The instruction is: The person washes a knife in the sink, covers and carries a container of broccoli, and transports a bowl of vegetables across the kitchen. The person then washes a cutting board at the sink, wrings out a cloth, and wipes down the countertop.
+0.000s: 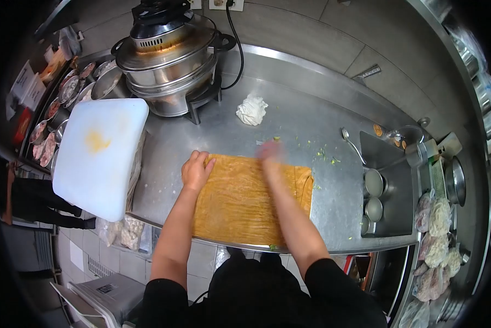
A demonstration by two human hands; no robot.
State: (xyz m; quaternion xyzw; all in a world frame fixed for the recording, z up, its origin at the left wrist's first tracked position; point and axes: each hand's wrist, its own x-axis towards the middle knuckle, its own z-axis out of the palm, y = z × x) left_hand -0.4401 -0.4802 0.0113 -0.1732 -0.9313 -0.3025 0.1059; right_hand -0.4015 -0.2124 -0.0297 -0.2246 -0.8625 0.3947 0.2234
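A wrinkled, yellow-brown folded sheet (240, 202) lies flat on the steel counter in front of me. It could be cloth or a food skin; I cannot tell which. At its far left corner my left hand (195, 170) is closed, with thumb and curled fingers on the edge. My right hand (270, 153) is over the far edge, right of the middle, smeared by motion. Its fingers cannot be made out. Beyond the sheet a crumpled white cloth (251, 110) rests on the counter.
To the left stands a white cutting board (101, 153), behind it a large lidded steel pot (169, 68). Green scraps (324, 153) and a spoon (353, 145) lie at right, beside a sink (401, 191) with bowls. Another person's legs (38, 197) show at far left.
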